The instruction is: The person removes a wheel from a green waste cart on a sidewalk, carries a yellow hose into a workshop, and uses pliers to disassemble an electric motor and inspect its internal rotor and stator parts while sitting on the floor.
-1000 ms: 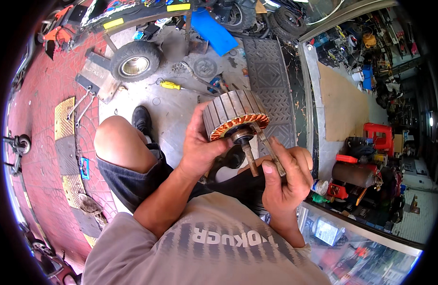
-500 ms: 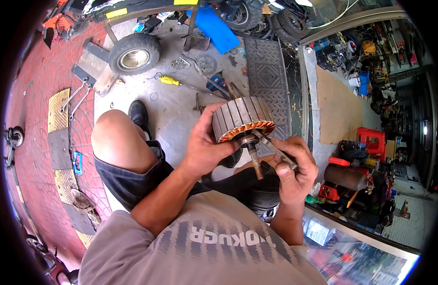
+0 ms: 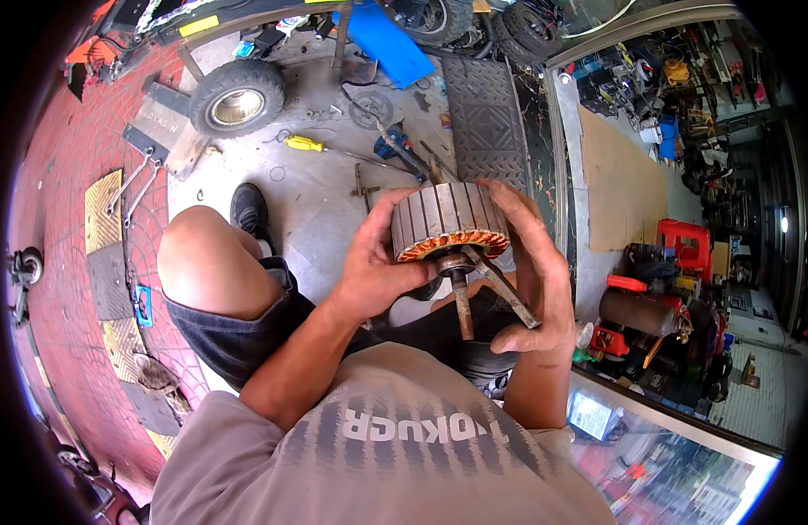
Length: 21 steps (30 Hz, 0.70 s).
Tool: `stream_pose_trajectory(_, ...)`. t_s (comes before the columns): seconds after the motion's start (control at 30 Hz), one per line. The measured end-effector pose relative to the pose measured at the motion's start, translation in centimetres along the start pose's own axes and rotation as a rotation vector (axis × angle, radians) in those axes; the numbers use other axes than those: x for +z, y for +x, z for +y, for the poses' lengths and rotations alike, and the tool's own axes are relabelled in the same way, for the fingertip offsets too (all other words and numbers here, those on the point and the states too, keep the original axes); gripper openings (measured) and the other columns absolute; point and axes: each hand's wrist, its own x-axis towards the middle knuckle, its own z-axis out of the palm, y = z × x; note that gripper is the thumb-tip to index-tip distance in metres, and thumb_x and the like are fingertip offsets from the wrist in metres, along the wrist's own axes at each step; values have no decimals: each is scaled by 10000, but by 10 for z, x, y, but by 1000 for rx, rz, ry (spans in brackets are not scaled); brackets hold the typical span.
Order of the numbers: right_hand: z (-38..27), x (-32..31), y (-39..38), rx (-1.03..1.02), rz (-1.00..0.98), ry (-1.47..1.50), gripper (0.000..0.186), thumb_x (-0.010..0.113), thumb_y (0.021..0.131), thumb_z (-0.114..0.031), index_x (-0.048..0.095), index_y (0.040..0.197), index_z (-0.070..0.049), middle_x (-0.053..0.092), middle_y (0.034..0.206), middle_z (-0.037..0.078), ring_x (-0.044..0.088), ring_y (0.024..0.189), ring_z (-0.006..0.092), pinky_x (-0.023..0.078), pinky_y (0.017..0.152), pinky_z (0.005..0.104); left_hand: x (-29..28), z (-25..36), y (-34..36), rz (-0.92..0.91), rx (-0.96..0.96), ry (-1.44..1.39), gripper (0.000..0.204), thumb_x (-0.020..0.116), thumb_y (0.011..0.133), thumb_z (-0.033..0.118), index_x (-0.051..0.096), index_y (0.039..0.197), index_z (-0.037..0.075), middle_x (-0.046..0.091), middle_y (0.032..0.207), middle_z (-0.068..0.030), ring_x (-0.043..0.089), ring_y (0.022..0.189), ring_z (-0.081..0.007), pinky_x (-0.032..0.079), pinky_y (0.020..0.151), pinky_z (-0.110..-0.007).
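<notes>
Held in front of my body is a drum-shaped motor stator (image 3: 449,213), with slotted grey metal sides and copper windings along its lower rim. A bearing ring (image 3: 455,264) and a rusty shaft (image 3: 463,308) stick out of it toward me. My left hand (image 3: 373,262) is closed round its left side, thumb beside the bearing. My right hand (image 3: 542,262) curves along its right side, fingers against the drum and thumb apart below. A flat metal bar (image 3: 507,290) slants from near the bearing to my right palm; whether the palm grips it is unclear.
A yellow-handled screwdriver (image 3: 306,143), a small wheel (image 3: 238,99) and a metal plate (image 3: 166,129) lie on the floor ahead. Two wrenches (image 3: 134,188) rest at left. A black ramp mat (image 3: 487,122) is beyond the stator. Tools and red stands (image 3: 684,248) crowd the right.
My right hand has shifted from pinching the metal bar to spreading its fingers along the stator's right side. The bar still leans at the bearing. The left hand keeps its hold.
</notes>
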Motion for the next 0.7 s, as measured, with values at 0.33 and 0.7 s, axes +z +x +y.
stream_pose_trajectory(0.33, 47, 10, 7, 250, 277, 659, 802, 729, 817, -369, 528, 1439, 96, 624, 1358, 231, 599, 1273, 311, 427, 1133, 419, 9, 1, 15, 145, -180, 12, 735, 691, 792, -70, 408, 1470, -32, 646, 1248, -129, 655, 1113, -201, 546, 963, -334)
stream_pose_trajectory(0.7, 111, 27, 5, 540, 409, 952, 708, 709, 908, -431, 561, 1402, 54, 650, 1310, 179, 601, 1248, 307, 449, 1106, 454, -48, -29, 19, 349, -460, 81, 1017, 732, 923, 488, 182, 1662, 58, 549, 1456, -176, 642, 1216, -259, 547, 998, -366)
